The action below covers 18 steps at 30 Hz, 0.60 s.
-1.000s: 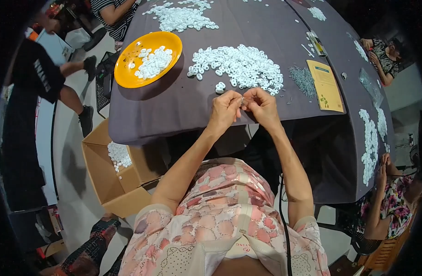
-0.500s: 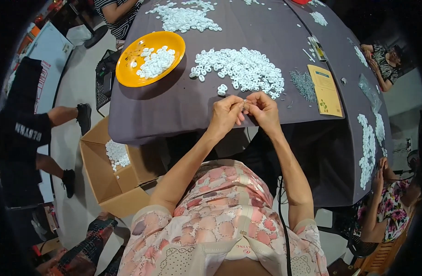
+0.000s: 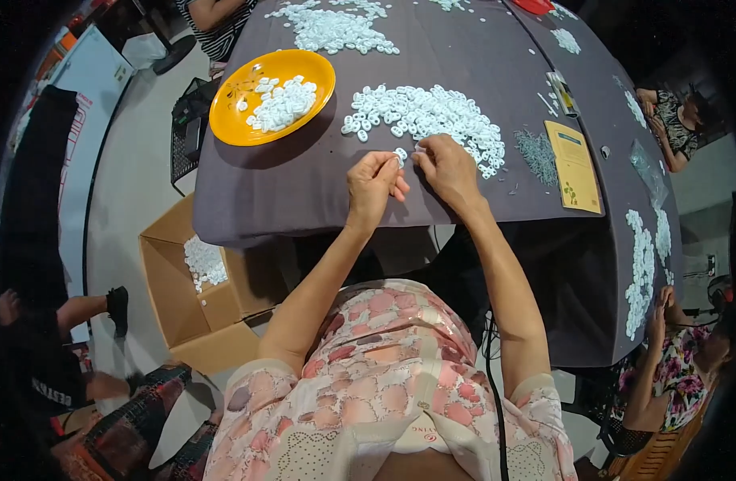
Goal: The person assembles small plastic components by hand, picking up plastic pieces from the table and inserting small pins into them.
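My left hand (image 3: 373, 186) is closed in a pinch above the near table edge; what its thumb and finger hold is too small to make out. Just beyond those fingertips lies a white oval plastic piece (image 3: 401, 152) with two holes. My right hand (image 3: 451, 170) bends over the near edge of a pile of such white pieces (image 3: 432, 112), its fingers drawn together with a bit of white at their tips. To the right of it is a heap of small clear, greyish parts (image 3: 536, 156).
A yellow plate (image 3: 223, 120) with more white pieces stands left on the grey tablecloth (image 3: 279, 192). A yellow booklet (image 3: 574, 172) lies right. A cardboard box (image 3: 171, 293) with white pieces sits on the floor at left. Other people sit around the table; another person is at far left.
My hands, earlier together, have parted. The right one has moved to the pile's near edge; the left stays pinched. The view has shifted slightly, and the person at far left has moved.
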Available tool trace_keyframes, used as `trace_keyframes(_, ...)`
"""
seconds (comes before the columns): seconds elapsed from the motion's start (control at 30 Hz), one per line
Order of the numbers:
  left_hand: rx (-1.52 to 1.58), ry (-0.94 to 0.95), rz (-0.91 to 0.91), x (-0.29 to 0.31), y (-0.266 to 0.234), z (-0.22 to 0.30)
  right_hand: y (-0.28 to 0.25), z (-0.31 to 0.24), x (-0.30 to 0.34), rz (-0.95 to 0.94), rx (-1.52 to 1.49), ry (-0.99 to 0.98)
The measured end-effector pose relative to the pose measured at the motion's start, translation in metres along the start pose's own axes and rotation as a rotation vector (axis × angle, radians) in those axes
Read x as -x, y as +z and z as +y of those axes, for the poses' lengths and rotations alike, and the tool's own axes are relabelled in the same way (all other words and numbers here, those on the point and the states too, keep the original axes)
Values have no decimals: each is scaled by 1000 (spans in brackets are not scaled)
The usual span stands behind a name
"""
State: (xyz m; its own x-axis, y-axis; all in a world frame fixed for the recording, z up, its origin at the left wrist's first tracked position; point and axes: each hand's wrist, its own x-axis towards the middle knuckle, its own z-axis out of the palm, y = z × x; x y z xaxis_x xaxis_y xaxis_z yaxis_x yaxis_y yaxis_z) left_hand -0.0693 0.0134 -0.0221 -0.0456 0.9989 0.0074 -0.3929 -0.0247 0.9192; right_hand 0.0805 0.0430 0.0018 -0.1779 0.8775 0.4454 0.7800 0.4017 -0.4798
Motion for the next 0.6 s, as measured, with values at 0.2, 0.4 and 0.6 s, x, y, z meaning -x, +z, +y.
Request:
trace_keyframes(0.2,-8,-11,-50,-1,-1,-2,10,5,-7,-48,180,-24)
trace_keyframes(0.4,-32,-39,-46,2,0,1,-3,5,9,126,-104,27)
trace_keyframes(0.6,-1,-123,-28,5,11,2,-4,-1,28,128,-1004,543)
